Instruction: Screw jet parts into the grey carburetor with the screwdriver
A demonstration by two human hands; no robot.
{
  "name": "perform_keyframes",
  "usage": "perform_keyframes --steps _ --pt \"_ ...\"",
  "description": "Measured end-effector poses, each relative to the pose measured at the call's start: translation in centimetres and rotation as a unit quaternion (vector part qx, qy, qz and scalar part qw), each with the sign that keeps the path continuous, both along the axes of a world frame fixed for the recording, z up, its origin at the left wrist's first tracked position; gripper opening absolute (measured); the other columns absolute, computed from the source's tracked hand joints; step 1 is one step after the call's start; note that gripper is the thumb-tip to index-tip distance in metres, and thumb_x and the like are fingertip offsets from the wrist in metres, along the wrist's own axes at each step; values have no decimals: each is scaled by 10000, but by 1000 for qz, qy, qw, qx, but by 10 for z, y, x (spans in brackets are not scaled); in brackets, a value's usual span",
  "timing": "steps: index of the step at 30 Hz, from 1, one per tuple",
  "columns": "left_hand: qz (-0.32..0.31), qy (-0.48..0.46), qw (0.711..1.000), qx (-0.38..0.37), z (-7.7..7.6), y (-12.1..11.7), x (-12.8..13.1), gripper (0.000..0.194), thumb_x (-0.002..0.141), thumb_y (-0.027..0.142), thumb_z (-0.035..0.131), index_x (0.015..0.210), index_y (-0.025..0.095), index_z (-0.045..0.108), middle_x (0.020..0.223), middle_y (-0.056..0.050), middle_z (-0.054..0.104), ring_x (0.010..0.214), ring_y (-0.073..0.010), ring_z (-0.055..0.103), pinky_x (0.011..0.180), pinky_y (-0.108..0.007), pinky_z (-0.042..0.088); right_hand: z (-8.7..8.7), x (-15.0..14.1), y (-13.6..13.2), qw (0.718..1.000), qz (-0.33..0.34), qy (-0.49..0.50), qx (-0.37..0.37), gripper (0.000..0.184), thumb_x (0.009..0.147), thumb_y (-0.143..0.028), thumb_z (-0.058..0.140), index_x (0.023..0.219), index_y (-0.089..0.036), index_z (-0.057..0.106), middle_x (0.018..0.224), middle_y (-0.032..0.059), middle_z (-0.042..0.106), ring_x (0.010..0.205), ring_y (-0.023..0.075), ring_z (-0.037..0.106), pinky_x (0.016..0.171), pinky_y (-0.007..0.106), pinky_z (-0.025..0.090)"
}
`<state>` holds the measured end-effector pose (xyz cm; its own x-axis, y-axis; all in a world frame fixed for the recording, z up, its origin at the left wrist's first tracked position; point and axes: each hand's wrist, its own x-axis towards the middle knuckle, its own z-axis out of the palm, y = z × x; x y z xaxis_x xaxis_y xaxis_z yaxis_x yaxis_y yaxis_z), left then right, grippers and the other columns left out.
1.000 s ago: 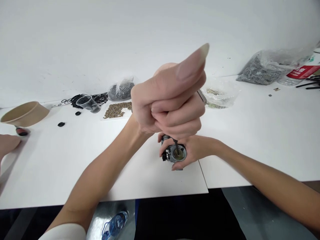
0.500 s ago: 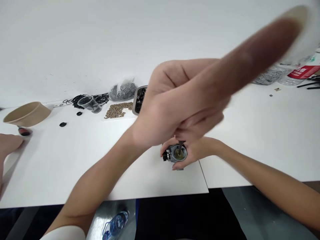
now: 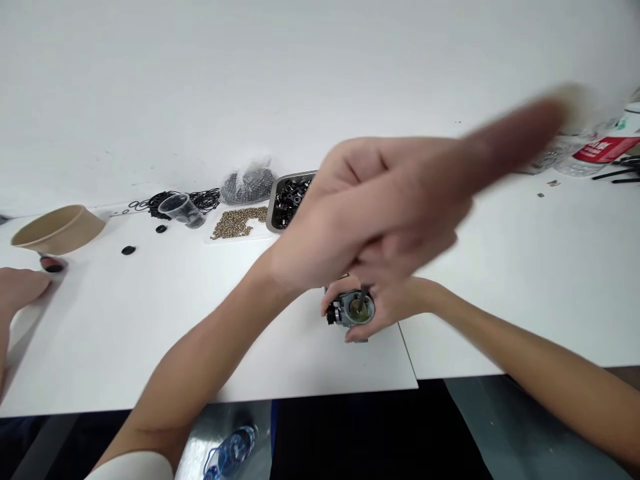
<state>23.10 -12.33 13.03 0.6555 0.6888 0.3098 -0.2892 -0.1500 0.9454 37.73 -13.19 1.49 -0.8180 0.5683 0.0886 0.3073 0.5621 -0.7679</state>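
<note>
Left hand (image 3: 373, 213) raised over the tabletop (image 3: 270, 363), thumb stretched out and blurred, other fingers curled. Dark tool shaft (image 3: 364, 295) runs down from beneath it; grip on the upper end hidden, cannot tell how firm. Right hand (image 3: 397, 300) lower, clamped around a grey metal part (image 3: 353, 319) near the front edge, fingers to the far side, thumb to the near. Shaft reaches into the part's round opening, over a brass-coloured disc (image 3: 357, 311).

Behind, left to right: tan bowl (image 3: 60, 231), clear cup (image 3: 181, 211) tilted, brass-coloured pieces (image 3: 235, 223), metal tray (image 3: 271, 212) of black parts, partly covered by the left hand. Another person's hand (image 3: 23, 290) at left edge.
</note>
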Motion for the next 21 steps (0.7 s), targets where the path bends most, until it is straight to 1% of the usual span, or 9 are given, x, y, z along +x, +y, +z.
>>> perform_keyframes --steps 1,2,3,4,5,7,13,19,21 --pt "-24 -20 999 -21 3 0 4 505 960 357 514 509 179 374 453 61 289 364 -19 287 356 -176 251 1 0 0 1000 6 11 5 424 752 -408 797 1128 -242 694 1305 64 500 1229 226 460 1139 406 378" --pt "-25 -45 998 -40 4 1 7 526 950 375 532 507 193 313 451 74 222 352 -10 229 336 -170 184 1 -1 0 1000 10 21 11 411 749 -397 803 1114 -240 699 1297 64 493 1208 216 465 1139 409 373" --pt "-2 -69 996 -53 4 3 11 537 933 404 559 521 201 281 463 80 184 354 -6 197 328 -167 142 1 -1 0 999 11 28 17 408 742 -386 810 1108 -242 701 1297 63 483 1201 211 461 1147 415 359" --pt "40 -88 994 -57 2 5 15 545 912 436 587 536 203 268 478 82 164 364 -5 183 324 -164 124 1 -2 1 999 11 31 22 409 735 -378 817 1104 -246 702 1296 60 475 1199 208 454 1156 421 345" --pt "79 -102 990 -57 -1 7 18 546 897 458 604 549 202 271 492 81 158 375 -5 177 325 -162 124 1 -3 1 999 11 32 23 409 731 -376 822 1102 -251 703 1291 58 472 1197 207 449 1161 424 335" --pt "114 -108 986 -59 -7 12 22 534 896 459 606 565 200 277 511 76 147 388 -8 171 332 -162 132 1 -3 1 999 12 29 22 412 730 -378 823 1105 -258 701 1281 56 473 1192 207 445 1166 425 326" --pt "117 -99 986 -68 -13 16 25 559 885 476 612 556 197 257 507 70 133 355 -7 167 346 -173 120 1 -3 0 999 17 27 16 422 729 -394 822 1110 -262 699 1300 60 470 1195 215 444 1146 418 342" --pt "176 -139 974 -22 -12 -1 22 538 859 456 655 535 196 314 463 74 196 346 -26 171 322 -218 117 2 -3 -1 999 15 29 19 404 720 -399 824 1079 -247 718 1308 57 512 1151 218 468 1125 416 349" --pt "173 -125 977 -2 -9 -7 18 538 873 456 634 530 193 315 456 68 218 339 -28 189 329 -226 137 0 -3 0 999 19 40 21 394 727 -405 817 1075 -247 723 1317 59 507 1140 216 477 1111 416 360"
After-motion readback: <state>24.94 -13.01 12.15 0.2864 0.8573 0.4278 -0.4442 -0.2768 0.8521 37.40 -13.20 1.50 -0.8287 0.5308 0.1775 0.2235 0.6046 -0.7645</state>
